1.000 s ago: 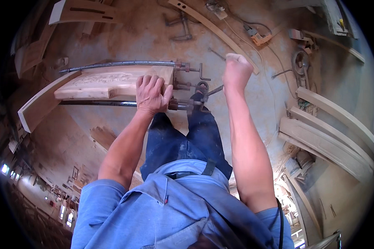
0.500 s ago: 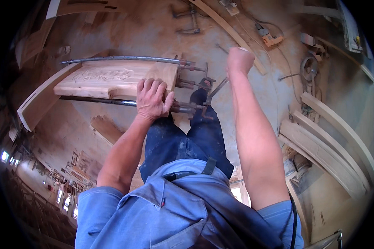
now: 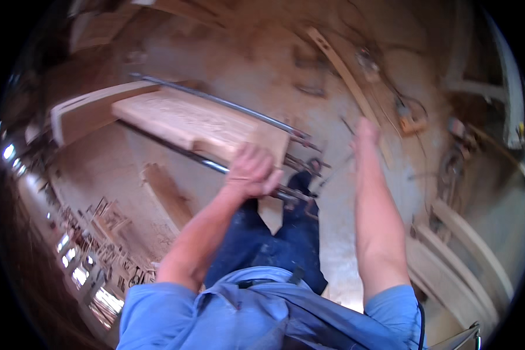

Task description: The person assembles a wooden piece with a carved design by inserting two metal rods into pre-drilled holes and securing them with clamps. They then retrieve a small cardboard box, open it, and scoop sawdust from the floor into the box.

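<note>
A pale wooden panel [image 3: 175,114], carved on its face, lies between two long bar clamps, the upper bar clamp [image 3: 216,105] along its far side and the lower bar clamp [image 3: 213,165] along its near side. A curved wooden rail [image 3: 93,108] stands across its left end. My left hand [image 3: 252,169] is bent over the panel's near right corner, gripping it beside the lower clamp. To the right, my right hand [image 3: 366,133] is closed in a blurred fist. A dark metal bar [image 3: 332,175] slants between the fist and the clamp screws.
An orange power tool [image 3: 413,123] with a cord lies on the floor at the upper right, near a long curved strip [image 3: 347,73]. Several curved wooden parts [image 3: 466,239] lie at the right. A loose board [image 3: 166,192] is left of my legs.
The view has swung, so the panel, clamps and both hands sit lower and further right, with the panel tilted. My left hand stays on the panel corner; my right fist stays closed.
</note>
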{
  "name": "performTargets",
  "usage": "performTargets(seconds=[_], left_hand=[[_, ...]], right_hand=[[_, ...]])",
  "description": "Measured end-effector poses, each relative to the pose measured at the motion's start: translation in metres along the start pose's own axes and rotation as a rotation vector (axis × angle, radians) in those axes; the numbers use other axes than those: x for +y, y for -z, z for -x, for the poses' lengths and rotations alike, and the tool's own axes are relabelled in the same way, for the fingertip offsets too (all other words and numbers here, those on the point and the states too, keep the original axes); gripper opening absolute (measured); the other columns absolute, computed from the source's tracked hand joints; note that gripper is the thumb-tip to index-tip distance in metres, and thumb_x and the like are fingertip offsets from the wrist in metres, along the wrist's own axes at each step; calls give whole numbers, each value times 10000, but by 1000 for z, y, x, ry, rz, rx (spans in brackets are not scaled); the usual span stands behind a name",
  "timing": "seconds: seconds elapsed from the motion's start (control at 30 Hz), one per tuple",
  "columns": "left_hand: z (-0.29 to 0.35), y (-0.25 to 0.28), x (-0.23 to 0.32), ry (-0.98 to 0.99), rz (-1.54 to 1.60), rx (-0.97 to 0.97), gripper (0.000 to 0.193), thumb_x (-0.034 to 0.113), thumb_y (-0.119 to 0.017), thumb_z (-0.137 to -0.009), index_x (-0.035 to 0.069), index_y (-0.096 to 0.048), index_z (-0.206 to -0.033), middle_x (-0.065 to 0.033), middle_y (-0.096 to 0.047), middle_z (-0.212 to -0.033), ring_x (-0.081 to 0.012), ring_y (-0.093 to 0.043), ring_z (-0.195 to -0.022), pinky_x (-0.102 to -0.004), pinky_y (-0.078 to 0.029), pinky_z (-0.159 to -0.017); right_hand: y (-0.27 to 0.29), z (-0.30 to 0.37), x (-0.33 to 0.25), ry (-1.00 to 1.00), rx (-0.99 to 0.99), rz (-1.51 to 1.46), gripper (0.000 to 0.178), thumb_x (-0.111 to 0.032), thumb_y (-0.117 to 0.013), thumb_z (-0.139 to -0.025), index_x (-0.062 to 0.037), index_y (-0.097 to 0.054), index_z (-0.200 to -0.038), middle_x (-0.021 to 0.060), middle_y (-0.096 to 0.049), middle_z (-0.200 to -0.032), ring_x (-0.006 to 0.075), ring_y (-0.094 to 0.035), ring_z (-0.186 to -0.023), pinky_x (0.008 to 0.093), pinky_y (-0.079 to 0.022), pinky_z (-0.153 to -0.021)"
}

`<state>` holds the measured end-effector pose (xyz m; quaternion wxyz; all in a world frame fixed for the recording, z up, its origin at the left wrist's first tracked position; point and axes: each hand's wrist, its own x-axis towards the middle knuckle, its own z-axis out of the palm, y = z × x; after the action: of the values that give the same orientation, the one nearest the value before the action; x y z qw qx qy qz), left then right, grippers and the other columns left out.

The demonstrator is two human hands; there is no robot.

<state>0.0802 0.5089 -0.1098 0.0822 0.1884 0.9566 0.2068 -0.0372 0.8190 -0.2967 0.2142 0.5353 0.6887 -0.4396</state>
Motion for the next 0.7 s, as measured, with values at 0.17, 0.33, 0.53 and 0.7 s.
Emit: performTargets(seconds=[0.17,0.33,0.53,0.7], left_hand=[[0,1,-9,2,2,54,311,374,-685,-766,73,-605,-760,-96,-586,-806,-288,-559,-850,-424,-432,-883],[8,4,-16,-37,16,178,321,387,-674,-774,77,-600,-744,-84,-561,-762,-276,-545,-804,-396,-418,-865],[19,-3,-21,-98,218,251,159,197,-703,-725,76,-609,-767,-62,-582,-790,-270,-569,-847,-385,-453,-820],[42,10,-33,-15,536,458,190,71,-686,-645,50,-643,-829,-68,-682,-1001,-294,-598,-1070,-427,-456,-945]], right_hand=[[16,32,-32,-141,-117,-185,129,-150,-558,-847,-103,-631,-943,-24,-366,-568,133,-314,-436,324,-288,-429],[48,87,-46,-187,-401,-305,176,-151,-572,-906,-74,-609,-1061,-62,-321,-567,95,-285,-434,292,-288,-434],[59,157,-50,300,-283,-462,217,-142,-513,-979,-39,-598,-1150,-55,-329,-572,83,-285,-433,276,-278,-426],[31,189,-49,488,-166,-488,194,-109,-510,-990,-28,-611,-1133,-50,-350,-574,78,-296,-439,265,-285,-420]])
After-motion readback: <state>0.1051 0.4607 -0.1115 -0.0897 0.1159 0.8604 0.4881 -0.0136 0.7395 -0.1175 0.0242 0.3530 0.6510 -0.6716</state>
